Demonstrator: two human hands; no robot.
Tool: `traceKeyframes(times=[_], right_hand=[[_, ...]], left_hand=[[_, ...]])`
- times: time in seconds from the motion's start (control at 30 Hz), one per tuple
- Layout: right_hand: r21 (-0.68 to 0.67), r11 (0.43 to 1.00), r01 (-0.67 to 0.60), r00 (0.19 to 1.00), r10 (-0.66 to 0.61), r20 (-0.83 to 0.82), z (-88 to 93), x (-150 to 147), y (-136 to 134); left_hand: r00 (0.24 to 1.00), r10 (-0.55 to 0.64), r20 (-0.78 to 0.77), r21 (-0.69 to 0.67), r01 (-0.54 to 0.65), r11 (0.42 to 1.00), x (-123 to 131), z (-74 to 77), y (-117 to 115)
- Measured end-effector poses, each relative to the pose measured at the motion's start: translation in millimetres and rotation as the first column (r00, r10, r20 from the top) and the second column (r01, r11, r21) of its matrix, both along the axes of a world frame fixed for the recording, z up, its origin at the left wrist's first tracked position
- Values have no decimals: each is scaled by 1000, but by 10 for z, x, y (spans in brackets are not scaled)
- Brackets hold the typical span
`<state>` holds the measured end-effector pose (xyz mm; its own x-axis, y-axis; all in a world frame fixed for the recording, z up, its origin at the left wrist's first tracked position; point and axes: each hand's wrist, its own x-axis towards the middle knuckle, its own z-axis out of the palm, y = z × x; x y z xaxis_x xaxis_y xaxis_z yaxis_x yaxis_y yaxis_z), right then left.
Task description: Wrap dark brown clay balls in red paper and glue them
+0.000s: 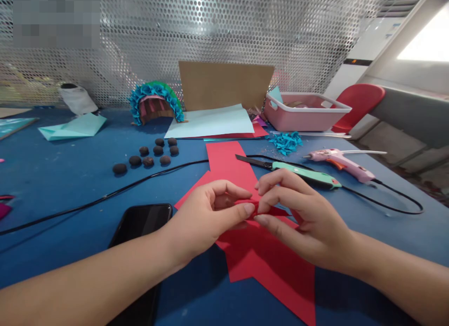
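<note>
Both hands meet over several pieces of red paper (266, 265) on the blue table. My left hand (206, 213) pinches a small folded piece of red paper (278, 211) between thumb and fingers. From the other side, my right hand (305, 218) is closed on the same piece, its thumb and fingertips close together. How the paper is folded inside the fingers is partly hidden. A strip of red paper (228, 157) reaches away beyond the hands. Across its edge lies the dark blade of a green-handled electric cutter or hot knife (305, 174).
A black phone (143, 220) lies beside my left forearm. Several dark round balls (148, 161) sit at left. A pink glue gun (342, 163), blue paper scraps (286, 142) and a pink basket (307, 118) are at right. Behind stand cardboard (224, 85) and a blue-trimmed arch (156, 101). A black cord (140, 181) crosses the table.
</note>
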<state>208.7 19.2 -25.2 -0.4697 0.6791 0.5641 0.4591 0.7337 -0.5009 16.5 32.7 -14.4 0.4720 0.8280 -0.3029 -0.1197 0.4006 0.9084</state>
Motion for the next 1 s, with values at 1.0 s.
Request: traceKeyframes(times=[1.0], right_hand=[[112, 990, 86, 991, -73, -116, 37, -4, -30]], left_hand=[[983, 139, -118, 408, -79, 909, -53, -31, -128]])
